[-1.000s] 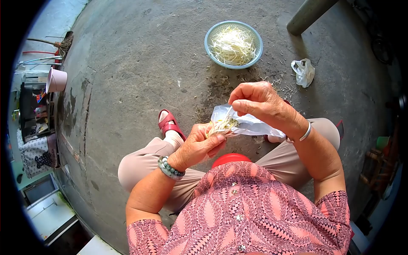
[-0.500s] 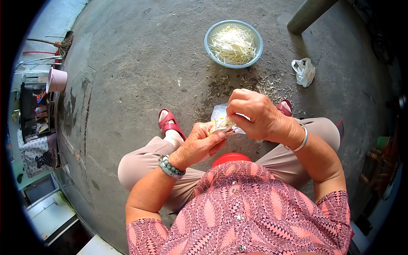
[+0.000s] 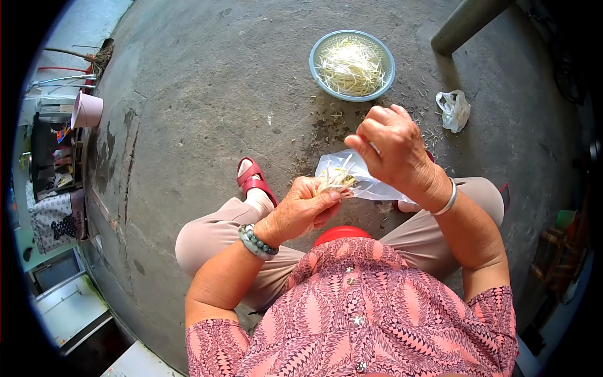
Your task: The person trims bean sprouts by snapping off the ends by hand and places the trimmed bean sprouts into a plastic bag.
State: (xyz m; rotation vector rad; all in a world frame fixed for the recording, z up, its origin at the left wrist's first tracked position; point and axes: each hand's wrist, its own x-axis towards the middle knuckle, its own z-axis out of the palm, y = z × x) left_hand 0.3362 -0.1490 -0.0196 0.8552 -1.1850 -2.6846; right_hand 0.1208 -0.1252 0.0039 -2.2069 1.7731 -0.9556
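My left hand [image 3: 309, 202] is closed around a small bunch of bean sprouts [image 3: 336, 181], whose pale stems and yellowish heads stick out past the thumb. Above and to the right, my right hand [image 3: 394, 146] is raised, with its thumb held apart from the curled fingers and no object visible in it. Below it lies a whitish translucent plastic bag [image 3: 370, 182], partly hidden behind the hands. Farther forward on the floor, a light-blue colander [image 3: 313, 68] holds a heap of bean sprouts [image 3: 352, 68].
Scraps are scattered over the concrete floor [image 3: 207, 94] between the colander and my feet. A crumpled white bag [image 3: 453, 110] lies at the right, near a thick post [image 3: 468, 28]. A pink bucket [image 3: 86, 110] and brooms [image 3: 100, 58] stand at the left. Something red [image 3: 342, 234] shows below me.
My right hand has lifted off the sprouts and moved up and to the right, its thumb parting from the fingers. More of the plastic bag shows. My left hand keeps its grip.
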